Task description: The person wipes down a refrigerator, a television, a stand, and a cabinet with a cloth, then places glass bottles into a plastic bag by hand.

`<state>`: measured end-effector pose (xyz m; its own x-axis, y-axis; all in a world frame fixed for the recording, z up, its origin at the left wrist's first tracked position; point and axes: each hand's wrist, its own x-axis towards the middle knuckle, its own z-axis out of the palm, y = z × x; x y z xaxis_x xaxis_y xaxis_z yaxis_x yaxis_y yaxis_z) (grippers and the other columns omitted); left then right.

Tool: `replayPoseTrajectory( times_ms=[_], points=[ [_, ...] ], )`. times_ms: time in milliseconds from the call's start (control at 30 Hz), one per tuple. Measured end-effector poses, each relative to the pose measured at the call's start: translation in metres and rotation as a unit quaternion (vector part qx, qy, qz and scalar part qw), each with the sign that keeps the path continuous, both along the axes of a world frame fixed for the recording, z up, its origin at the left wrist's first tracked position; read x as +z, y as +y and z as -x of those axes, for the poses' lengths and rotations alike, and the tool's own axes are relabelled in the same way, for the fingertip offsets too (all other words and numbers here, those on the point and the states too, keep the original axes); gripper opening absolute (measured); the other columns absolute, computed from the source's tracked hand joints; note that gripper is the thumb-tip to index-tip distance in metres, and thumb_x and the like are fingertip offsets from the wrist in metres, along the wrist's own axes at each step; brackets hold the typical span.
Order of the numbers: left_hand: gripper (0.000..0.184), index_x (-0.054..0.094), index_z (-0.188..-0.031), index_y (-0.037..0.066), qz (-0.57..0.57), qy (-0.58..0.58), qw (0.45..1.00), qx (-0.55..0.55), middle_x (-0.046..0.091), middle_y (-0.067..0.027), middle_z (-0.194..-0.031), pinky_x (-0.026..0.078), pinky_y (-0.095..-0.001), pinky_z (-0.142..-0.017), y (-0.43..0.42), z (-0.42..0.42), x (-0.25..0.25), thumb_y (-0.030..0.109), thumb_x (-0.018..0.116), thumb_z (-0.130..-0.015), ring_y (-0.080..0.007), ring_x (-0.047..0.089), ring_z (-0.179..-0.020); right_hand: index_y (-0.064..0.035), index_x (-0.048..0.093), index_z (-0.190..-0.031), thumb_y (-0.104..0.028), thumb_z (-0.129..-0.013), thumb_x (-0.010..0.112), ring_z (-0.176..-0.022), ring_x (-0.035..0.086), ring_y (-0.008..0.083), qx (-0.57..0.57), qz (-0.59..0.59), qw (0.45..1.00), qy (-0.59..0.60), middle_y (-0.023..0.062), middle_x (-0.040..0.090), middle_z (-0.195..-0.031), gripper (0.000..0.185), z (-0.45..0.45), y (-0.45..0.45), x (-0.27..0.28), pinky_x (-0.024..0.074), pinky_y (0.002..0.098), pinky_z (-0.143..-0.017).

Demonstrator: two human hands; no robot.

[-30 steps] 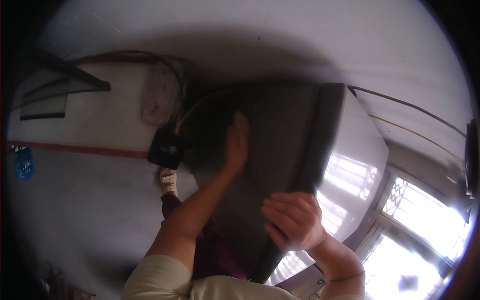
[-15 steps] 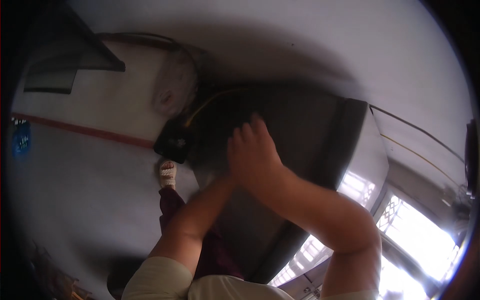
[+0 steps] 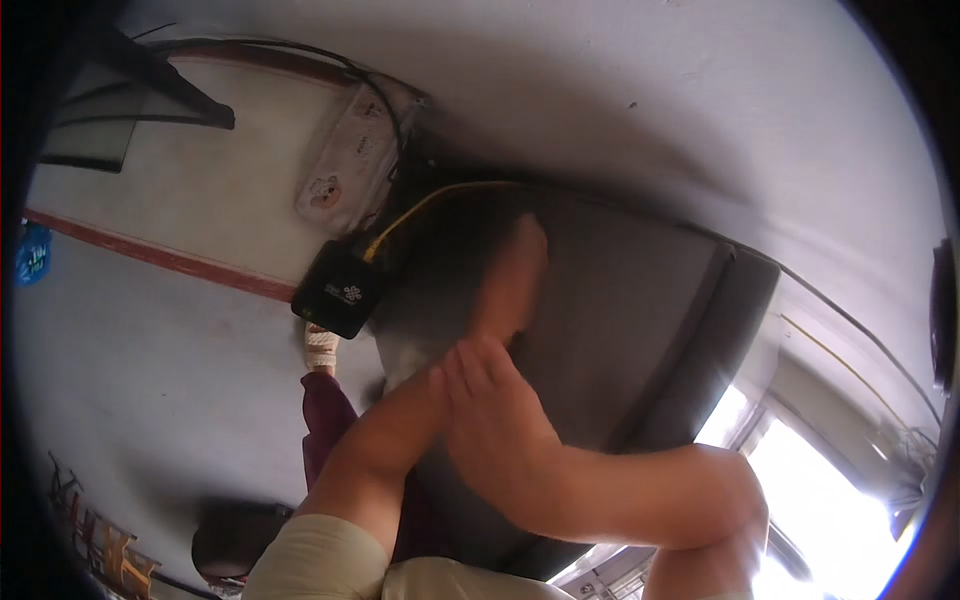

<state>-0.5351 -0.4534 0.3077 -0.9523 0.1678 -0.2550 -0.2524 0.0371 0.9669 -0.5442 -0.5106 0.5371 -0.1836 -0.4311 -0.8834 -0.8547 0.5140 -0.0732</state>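
Note:
My left hand (image 3: 522, 252) is stretched out over a dark grey flat top (image 3: 620, 290), its fingers smeared by motion. Whether it touches that surface I cannot tell. My right hand (image 3: 495, 415) lies across my left forearm (image 3: 390, 430), its fingers closed together round it near the wrist. Left of my hands, at the corner of the dark top, sits a black router-like box (image 3: 338, 290) with a white logo and a small green light. A yellow cable (image 3: 415, 215) runs from it toward the wall.
A pale surface with a red-brown edge (image 3: 150, 255) holds a white printed box (image 3: 350, 165) and black cables. A dark screen-like panel (image 3: 95, 130) is upper left. Below are a sandalled foot (image 3: 320, 350), a dark stool seat (image 3: 235, 540) and wooden furniture (image 3: 115, 555). A bright window (image 3: 820, 490) is right.
My right hand has moved down from over my left hand onto the left forearm. My left hand now shows farther out. The view has shifted slightly.

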Motion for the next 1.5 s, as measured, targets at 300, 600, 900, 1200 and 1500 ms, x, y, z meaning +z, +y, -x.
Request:
replayPoseTrajectory(
  times_ms=[300, 600, 900, 1200, 1500],
  points=[
    [0.051, 0.034, -0.135, 0.003, -0.339, -0.368, 0.866, 0.003, 0.04, -0.0158, -0.134, 0.034, -0.0383, -0.098, -0.028, -0.107, 0.008, 0.032, 0.036, -0.094, -0.0295, 0.043, -0.117, 0.0068, 0.04, -0.129, -0.023, -0.087, 0.039, -0.128, 0.036, 0.03, -0.002, 0.008, 1.0, -0.015, 0.0176, 0.042, -0.134, 0.052, 0.008, -0.001, 0.017, 0.0183, 0.042, -0.109],
    [0.053, 0.036, -0.134, 0.004, -0.452, -0.488, 0.722, 0.19, 0.044, -0.0144, -0.131, 0.039, -0.0385, -0.095, -0.048, -0.118, 0.006, 0.038, 0.039, -0.093, -0.0288, 0.047, -0.113, -0.0048, 0.034, -0.136, -0.032, -0.089, 0.043, -0.128, 0.031, 0.0371, -0.157, -0.067, 0.98, 0.1, 0.0181, 0.038, -0.136, 0.055, 0.031, 0.006, 0.005, 0.0195, 0.0592, -0.101],
    [0.057, 0.042, -0.129, 0.008, -0.478, -0.45, 0.711, 0.251, 0.055, -0.0107, -0.117, 0.046, -0.037, -0.085, -0.138, -0.109, 0.107, 0.049, 0.04, -0.091, -0.0251, 0.054, -0.102, -0.0099, 0.035, -0.135, -0.042, -0.09, 0.046, -0.111, 0.05, 0.0317, -0.315, 0.013, 0.948, 0.055, 0.0183, 0.052, -0.115, 0.057, 0.055, 0.02, -0.015, 0.0417, 0.0451, -0.09],
    [0.046, 0.033, -0.134, 0.011, -0.584, -0.13, 0.776, 0.201, 0.047, -0.0056, -0.121, 0.041, -0.0282, -0.093, -0.15, -0.103, 0.143, 0.038, 0.035, -0.097, -0.0173, 0.048, -0.11, 0.0026, 0.02, -0.138, -0.038, -0.092, 0.044, -0.126, 0.032, 0.0402, -0.661, 0.413, 0.625, -0.052, 0.0283, 0.035, -0.133, 0.066, -0.049, -0.039, -0.035, 0.0261, 0.0391, -0.106],
    [0.048, 0.04, -0.13, 0.006, -0.385, -0.262, 0.881, 0.083, 0.052, -0.0047, -0.11, 0.041, -0.0263, -0.09, -0.225, -0.116, 0.159, 0.039, 0.034, -0.097, -0.0138, 0.051, -0.103, -0.0023, 0.025, -0.139, -0.008, -0.084, 0.055, -0.121, 0.045, 0.03, -0.7, 0.455, 0.55, 0.018, 0.0193, 0.047, -0.127, 0.063, -0.14, -0.07, 0.0, 0.0346, 0.0333, -0.101]
  ],
)
